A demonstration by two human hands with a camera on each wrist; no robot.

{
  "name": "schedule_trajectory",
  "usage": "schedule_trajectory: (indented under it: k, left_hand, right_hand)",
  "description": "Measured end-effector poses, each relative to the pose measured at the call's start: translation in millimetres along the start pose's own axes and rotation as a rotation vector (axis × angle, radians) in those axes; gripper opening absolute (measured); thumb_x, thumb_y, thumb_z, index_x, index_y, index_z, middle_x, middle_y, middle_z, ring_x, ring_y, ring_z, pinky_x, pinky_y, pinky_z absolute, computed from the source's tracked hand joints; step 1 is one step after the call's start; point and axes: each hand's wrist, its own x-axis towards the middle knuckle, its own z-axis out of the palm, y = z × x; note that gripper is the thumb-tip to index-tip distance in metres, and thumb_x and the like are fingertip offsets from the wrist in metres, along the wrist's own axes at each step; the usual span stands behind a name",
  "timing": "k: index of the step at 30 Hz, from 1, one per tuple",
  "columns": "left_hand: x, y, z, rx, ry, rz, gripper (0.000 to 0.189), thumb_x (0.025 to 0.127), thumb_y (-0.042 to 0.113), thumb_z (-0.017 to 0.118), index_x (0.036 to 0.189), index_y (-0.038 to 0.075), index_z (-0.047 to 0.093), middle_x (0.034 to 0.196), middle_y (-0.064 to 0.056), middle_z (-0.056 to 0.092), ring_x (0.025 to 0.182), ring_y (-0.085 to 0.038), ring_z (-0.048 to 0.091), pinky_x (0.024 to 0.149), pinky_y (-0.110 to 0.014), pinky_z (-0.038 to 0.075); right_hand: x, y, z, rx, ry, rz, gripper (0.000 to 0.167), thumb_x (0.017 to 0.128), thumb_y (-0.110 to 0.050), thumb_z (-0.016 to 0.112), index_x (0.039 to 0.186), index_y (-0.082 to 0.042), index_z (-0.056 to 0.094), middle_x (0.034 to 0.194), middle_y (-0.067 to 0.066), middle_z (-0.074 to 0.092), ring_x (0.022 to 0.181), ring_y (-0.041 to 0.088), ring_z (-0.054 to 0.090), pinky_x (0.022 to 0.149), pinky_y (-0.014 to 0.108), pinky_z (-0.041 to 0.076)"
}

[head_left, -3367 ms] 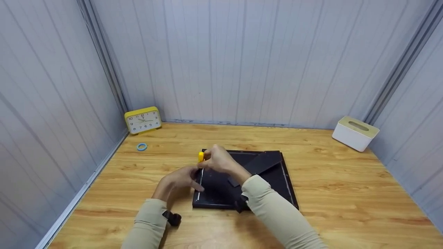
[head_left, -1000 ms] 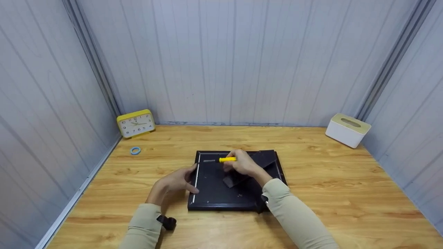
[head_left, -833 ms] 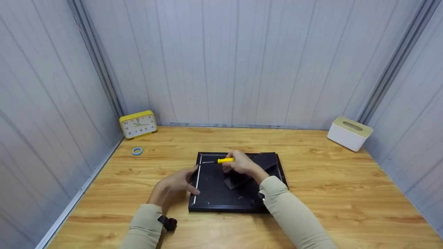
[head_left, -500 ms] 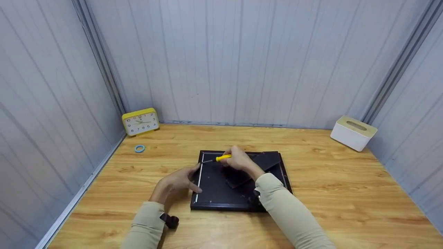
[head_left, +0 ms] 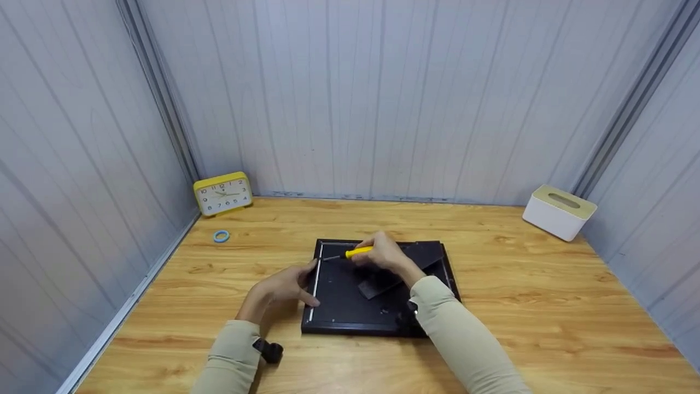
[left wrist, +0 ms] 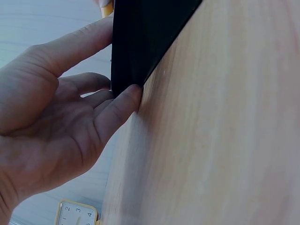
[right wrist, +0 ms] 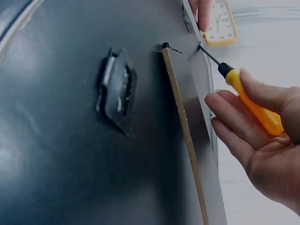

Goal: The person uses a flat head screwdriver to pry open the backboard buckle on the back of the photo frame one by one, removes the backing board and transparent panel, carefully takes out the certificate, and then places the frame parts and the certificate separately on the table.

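Observation:
A black picture frame [head_left: 350, 312] lies back side up on the table, its backing board and flat stand leg [right wrist: 190, 89] showing. My right hand [head_left: 383, 251] pinches the yellow handle of a screwdriver [right wrist: 255, 105] between thumb and fingers. The screwdriver leans low over the board, its thin shaft pointing left and its tip at the frame's left inner rim. My left hand [head_left: 281, 284] holds the frame's left edge, thumb over the top and fingers against the outer side, as the left wrist view shows. A small black metal fitting [right wrist: 117, 91] stands on the board.
On the wooden table [head_left: 536, 306], a yellow alarm clock [head_left: 223, 194] stands at the back left, with a light blue ring [head_left: 221, 236] in front of it. A white tissue box [head_left: 559, 213] sits at the back right. Pale panel walls enclose three sides.
Earlier the screwdriver was upright at the frame's upper left edge. Since then my right hand has drawn back to the right and laid it slanting, tip at the left rim. The left hand keeps its place.

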Motion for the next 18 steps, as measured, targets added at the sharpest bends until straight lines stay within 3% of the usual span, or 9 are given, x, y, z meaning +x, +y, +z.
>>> schedule_trajectory:
  k: [10,18]
  left_hand:
    - [-2.3,-4.6,-0.1,-0.018,-0.012,0.024,0.112,0.073,-0.004,0.085,0.157,-0.003,0.012,0.163,-0.022,0.010,0.149,-0.034,0.016,0.118,-0.043,0.022]
    - [-0.8,-3.6,-0.8,-0.018,-0.014,0.018,0.112,0.073,-0.002,0.086,0.158,-0.002,0.012,0.163,-0.022,0.011,0.149,-0.033,0.017,0.118,-0.043,0.024]
  right_hand:
    - [1.4,2.7,3.8,-0.048,0.015,-0.014,0.021,0.081,-0.003,0.082,0.102,0.000,0.079,0.100,0.013,0.074,0.081,0.018,0.070,0.072,0.028,0.057]
    - [3.2,5.0,1.2,-0.074,0.025,-0.012,0.022,0.080,-0.004,0.083,0.102,-0.002,0.079,0.101,0.012,0.074,0.080,0.019,0.068,0.070,0.029,0.056]
